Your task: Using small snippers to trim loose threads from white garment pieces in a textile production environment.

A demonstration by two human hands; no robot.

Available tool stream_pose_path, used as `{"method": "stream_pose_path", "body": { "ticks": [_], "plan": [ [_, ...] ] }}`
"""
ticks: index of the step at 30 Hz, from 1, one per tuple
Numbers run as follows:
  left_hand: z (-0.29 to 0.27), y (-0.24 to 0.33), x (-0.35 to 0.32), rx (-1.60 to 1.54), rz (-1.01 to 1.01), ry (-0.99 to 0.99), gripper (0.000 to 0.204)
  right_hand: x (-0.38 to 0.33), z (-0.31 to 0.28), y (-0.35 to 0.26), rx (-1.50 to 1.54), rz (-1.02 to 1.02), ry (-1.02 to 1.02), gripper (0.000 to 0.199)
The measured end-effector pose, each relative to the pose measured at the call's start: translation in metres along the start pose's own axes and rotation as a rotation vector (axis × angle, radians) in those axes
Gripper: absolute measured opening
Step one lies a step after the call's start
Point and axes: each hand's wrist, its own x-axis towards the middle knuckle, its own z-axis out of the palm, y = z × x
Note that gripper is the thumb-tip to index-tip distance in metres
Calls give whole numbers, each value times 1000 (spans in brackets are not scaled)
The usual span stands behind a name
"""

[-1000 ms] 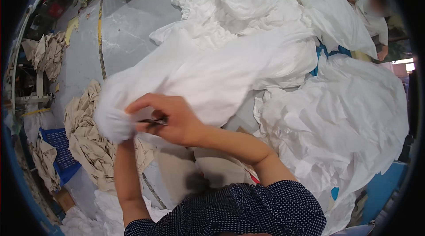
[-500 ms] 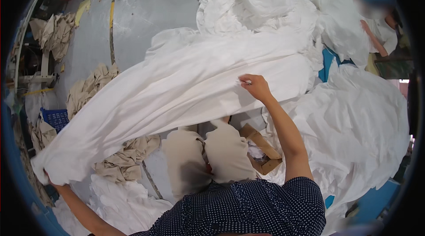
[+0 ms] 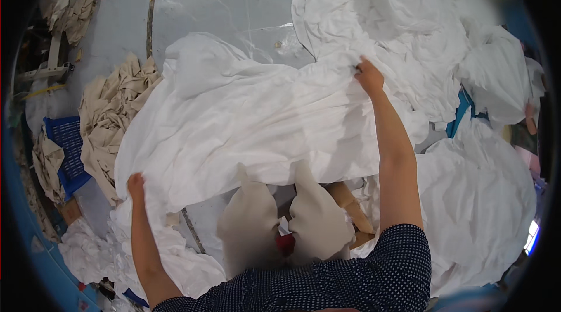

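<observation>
A long white cloth [image 3: 245,119] stretches across in front of me, loosely wrinkled, its near edge lying over my knees. My left hand [image 3: 136,187] is closed at the cloth's left end, with the fingertips partly hidden. At the far right my right hand [image 3: 370,78] has its fingers closed on the cloth's upper part, where it meets a big heap of white fabric [image 3: 403,14]. Which fold the right fingers pinch is hard to make out.
Beige cloth [image 3: 114,116] lies heaped at the left beside a blue basket [image 3: 69,154]. White fabric piles [image 3: 476,207] bulge on my right, with more white cloth [image 3: 93,253] at lower left. An open cardboard box [image 3: 352,209] stands by my knee. Another person's arm [image 3: 530,118] shows at far right.
My left hand has come inward and farther from me with the cloth's end. The right hand has reached farther out and rightward. The cloth now spreads broader, less slanted.
</observation>
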Motion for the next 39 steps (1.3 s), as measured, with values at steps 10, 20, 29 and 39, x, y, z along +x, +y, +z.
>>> {"method": "stream_pose_path", "body": {
  "ticks": [10,20,29,39],
  "plan": [
    [309,421,-118,-18,1047,-662,64,-141,-195,-178,731,-190,-379,23],
    [-1,448,-257,70,1100,-383,18,-184,-295,-187,595,-380,-468,26],
    [-234,301,-382,-471,919,360,33,-246,-430,-226,529,-491,46,32],
    [-169,88,-390,561,306,475,43,-412,-452,-307,256,-1044,-163,38]
  ]
}}
